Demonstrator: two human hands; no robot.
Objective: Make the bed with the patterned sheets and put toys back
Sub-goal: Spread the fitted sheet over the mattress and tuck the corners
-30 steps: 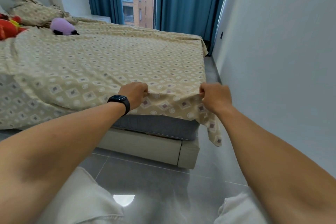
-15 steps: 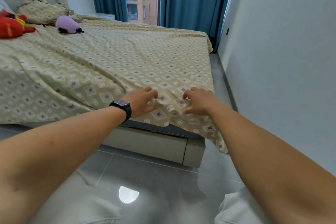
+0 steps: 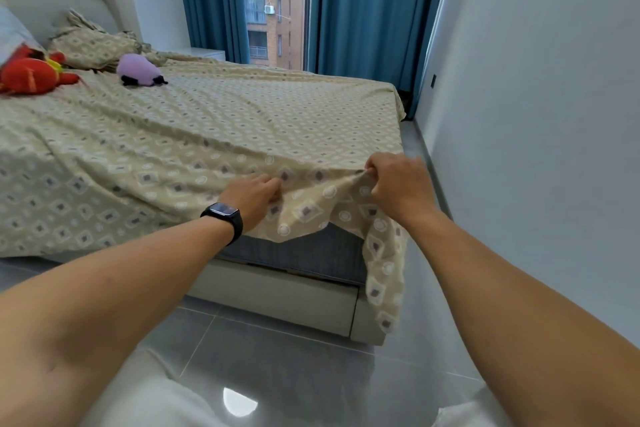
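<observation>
A beige patterned sheet (image 3: 214, 135) covers the bed, wrinkled toward the left. At the foot corner my left hand (image 3: 254, 196) grips a fold of the sheet, a black watch on its wrist. My right hand (image 3: 398, 185) pinches the sheet's edge and lifts it a little, so the corner hangs down past the grey mattress (image 3: 304, 251). Near the headboard lie a purple plush toy (image 3: 138, 70) and a red plush toy (image 3: 29, 74). A pillow in the same pattern (image 3: 91, 45) sits behind them.
The white wall (image 3: 536, 114) runs close along the bed's right side, leaving a narrow strip of grey tiled floor (image 3: 277, 357). Blue curtains (image 3: 363, 10) frame a window at the far end. The pale bed frame (image 3: 284, 298) stands in front of me.
My hands came together flat on the sheet half a second ago. Now they have moved apart again and both hold the sheet, the right one raising the corner edge.
</observation>
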